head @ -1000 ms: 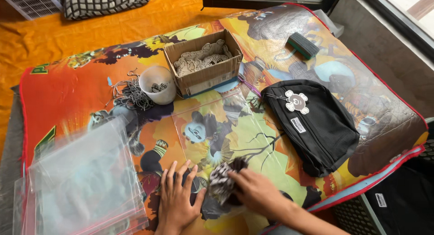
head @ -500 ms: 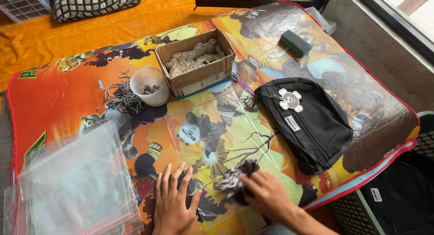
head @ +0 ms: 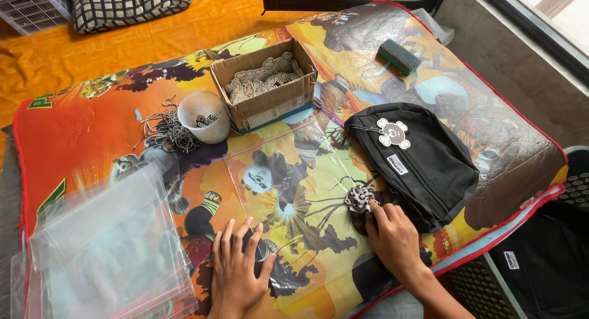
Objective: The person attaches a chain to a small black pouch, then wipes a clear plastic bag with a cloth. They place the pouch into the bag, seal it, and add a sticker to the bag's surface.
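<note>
The left hand (head: 236, 276) lies flat with fingers spread, pinning the clear bag (head: 294, 196) steady; at its three o'clock, the right hand's (head: 396, 242) grip pinches a leopard-print pouch (head: 360, 199) beside the black bag (head: 417, 162).

Brown cardboard box (head: 270, 92) mid-mat, clear plastic bags (head: 104, 245) left

Leopard-spotted grey-and-white cloth pouch (head: 359, 199); black mesh bag (head: 423, 165) with white tag; orange cartoon-print mat (head: 92, 128); brown cardboard box (head: 265, 89); white cup (head: 204, 116).
</note>
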